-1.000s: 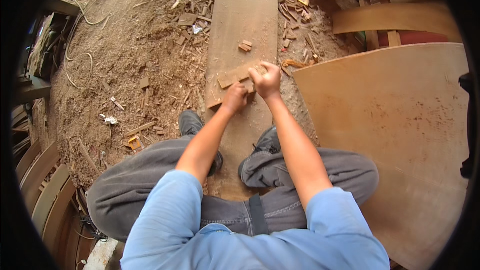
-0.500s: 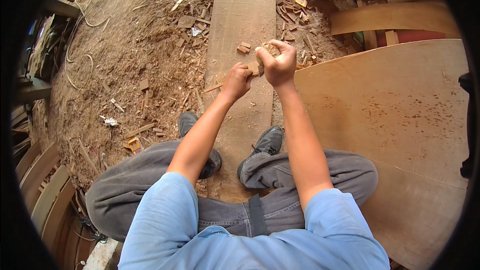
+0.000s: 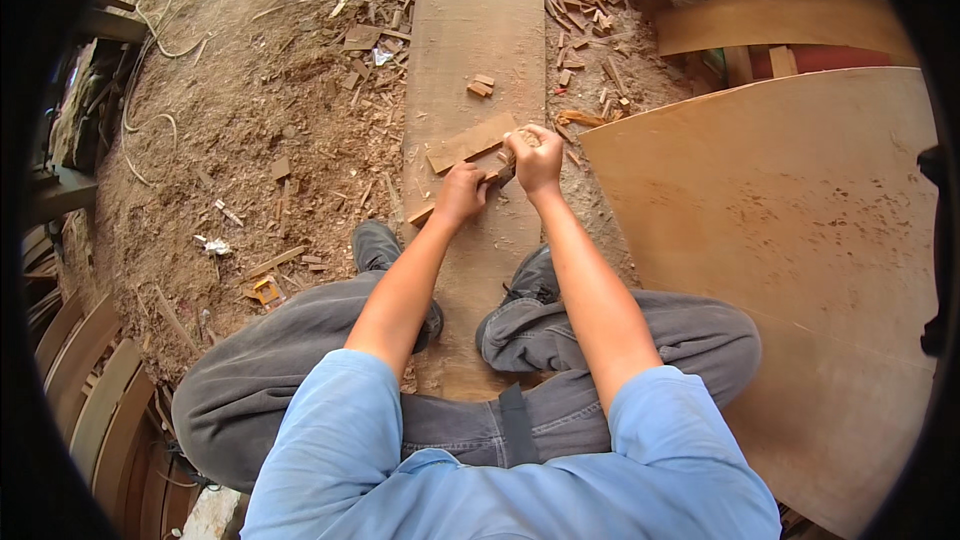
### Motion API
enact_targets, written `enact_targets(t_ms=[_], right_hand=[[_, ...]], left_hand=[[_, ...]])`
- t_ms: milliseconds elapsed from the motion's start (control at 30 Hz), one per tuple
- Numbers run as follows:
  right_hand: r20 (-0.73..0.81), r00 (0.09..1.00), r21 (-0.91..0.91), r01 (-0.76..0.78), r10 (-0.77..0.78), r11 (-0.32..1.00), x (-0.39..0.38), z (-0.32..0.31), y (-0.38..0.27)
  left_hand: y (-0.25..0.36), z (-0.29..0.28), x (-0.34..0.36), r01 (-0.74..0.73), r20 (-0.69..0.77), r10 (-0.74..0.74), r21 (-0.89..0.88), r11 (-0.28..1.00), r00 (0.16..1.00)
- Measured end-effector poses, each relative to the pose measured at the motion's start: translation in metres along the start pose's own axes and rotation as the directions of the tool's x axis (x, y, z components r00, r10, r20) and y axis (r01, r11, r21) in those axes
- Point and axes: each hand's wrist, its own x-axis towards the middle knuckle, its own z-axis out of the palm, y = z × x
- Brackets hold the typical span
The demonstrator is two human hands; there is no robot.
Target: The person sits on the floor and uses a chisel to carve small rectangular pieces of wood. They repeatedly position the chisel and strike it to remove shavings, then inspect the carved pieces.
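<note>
My right hand (image 3: pixel 538 160) is closed around what looks like a chisel (image 3: pixel 507 176), with a pale, frayed wooden top and a dark blade pointing down and left. My left hand (image 3: pixel 464 192) is closed on a narrow wood strip (image 3: pixel 421 213) that lies slantwise over the long plank (image 3: pixel 475 30); the fingers hide its middle. The blade tip is beside the left fingertips, at the strip's right end; whether it touches the wood I cannot tell. Just beyond both hands, a flat wood block (image 3: pixel 470 143) lies tilted on the plank. Farther out sit small wood offcuts (image 3: pixel 481 86).
Wood shavings (image 3: pixel 220 120) and scraps cover the ground at left. A large curved plywood sheet (image 3: pixel 760 170) lies at right. Wooden frames (image 3: pixel 780 25) stand at the far right, curved slats (image 3: pixel 95 380) at the lower left. A pale cord (image 3: pixel 130 125) loops at far left.
Both hands have come nearer to me, the right one turning so the blade points down-left. The flat block now lies uncovered beyond the hands, and my left hand is on the strip.
</note>
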Motion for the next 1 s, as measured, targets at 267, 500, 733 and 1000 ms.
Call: enact_targets(t_ms=[267,500,733,1000], right_hand=[[0.131,0.674,0.417,-0.703,0.727,0.576,0.004,-0.033,0.022],[-0.156,0.903,-0.631,-0.402,0.4,0.663,0.004,-0.041,0.078],[-0.254,0.931,-0.852,-0.344,0.263,0.394,0.034,-0.08,0.097],[-0.152,0.985,-0.906,-0.173,0.084,0.387,0.031,-0.099,0.125]], left_hand=[[-0.008,-0.01,0.001,0.074,-0.016,-0.074,-0.029,0.997,0.997],[-0.008,-0.007,0.001,0.068,-0.085,-0.069,-0.015,0.998,0.994],[-0.003,-0.01,0.001,0.139,-0.039,-0.14,-0.02,0.99,0.989],[0.002,-0.014,0.003,0.169,-0.044,-0.172,-0.058,0.984,0.984]])
